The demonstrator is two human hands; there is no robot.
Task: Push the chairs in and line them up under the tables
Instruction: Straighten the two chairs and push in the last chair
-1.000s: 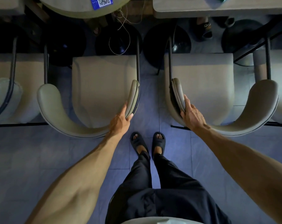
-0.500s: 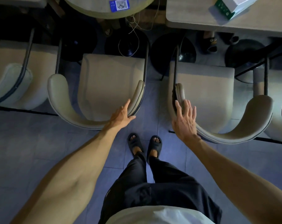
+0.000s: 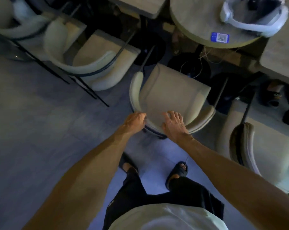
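Directly ahead of the person's feet, a beige chair [image 3: 170,97] is seen turned at an angle, its seat front pointing toward the round table [image 3: 198,22] and only partly under it. Its curved backrest is gripped at the left end by the left hand [image 3: 135,121], fingers curled over the rim. The right hand [image 3: 173,125] is laid on the backrest with fingers spread, not clenched. Another chair [image 3: 99,63] is set to the left, a third [image 3: 249,146] to the right.

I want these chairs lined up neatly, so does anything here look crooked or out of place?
Yes. The middle chair, with the left hand and right hand at its backrest, sits turned at an angle to the round table, mostly out from under it. Loose cords dangle below that table.
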